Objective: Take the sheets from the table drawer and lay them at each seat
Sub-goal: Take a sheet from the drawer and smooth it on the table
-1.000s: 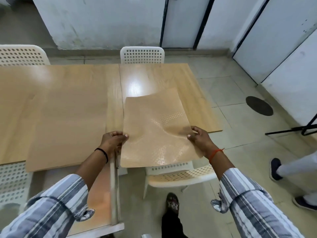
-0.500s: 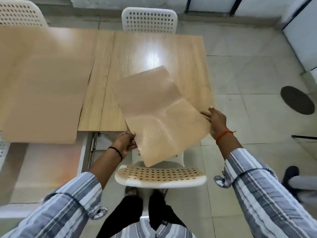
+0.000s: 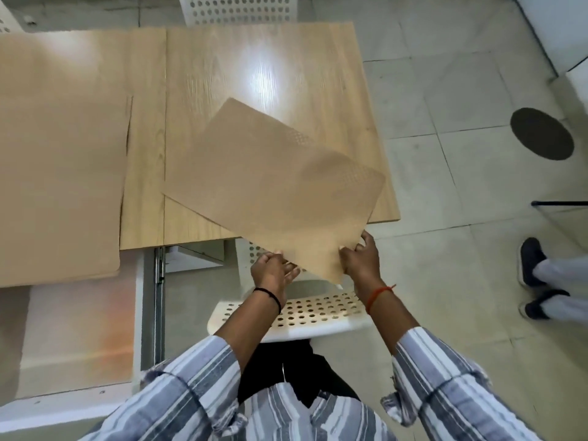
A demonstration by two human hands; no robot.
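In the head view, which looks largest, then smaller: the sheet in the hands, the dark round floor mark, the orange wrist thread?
1. sheet
2. dark round floor mark
3. orange wrist thread

The sheet is nearer the camera, which enlarges it.

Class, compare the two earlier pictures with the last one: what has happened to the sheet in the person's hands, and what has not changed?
The held sheet has turned clockwise and gone forward over the table. The left hand and right hand have come together at its near corner, both gripping it throughout. The sheet on the left lies as before; the drawer stays open.
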